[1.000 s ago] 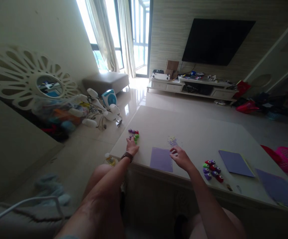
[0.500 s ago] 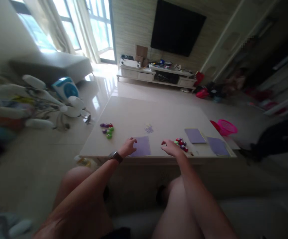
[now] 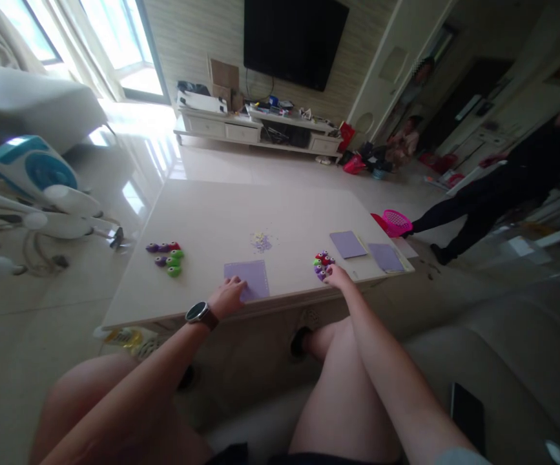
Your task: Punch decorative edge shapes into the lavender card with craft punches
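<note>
Fingers outstretched, my left hand [image 3: 231, 294] lies on a purple sheet of paper [image 3: 255, 274] at the table's near edge. Small holes run along the sheet's margins. My right hand [image 3: 336, 276] is at a cluster of what look like small craft punches [image 3: 325, 258], red, green and purple with white spots. Its fingers are curled at a purple craft punch [image 3: 319, 272] on the cluster's near side; the fingertips are partly hidden. Several more punches [image 3: 174, 254] stand in rows on the left. Tiny paper cutouts [image 3: 261, 242] lie scattered beyond the sheet.
Two stacks of purple paper, one nearer [image 3: 347, 245] and one farther right [image 3: 386, 257], lie on the white table [image 3: 202, 213]. A pink basket [image 3: 396, 223] is past the table's right end. A person in dark trousers [image 3: 473, 194] stands at the right. A phone [image 3: 467, 413] lies on the sofa.
The view has swung to the right. My right hand has come to the craft punches and its fingers have closed in there. My left hand has settled flatter on the purple sheet.
</note>
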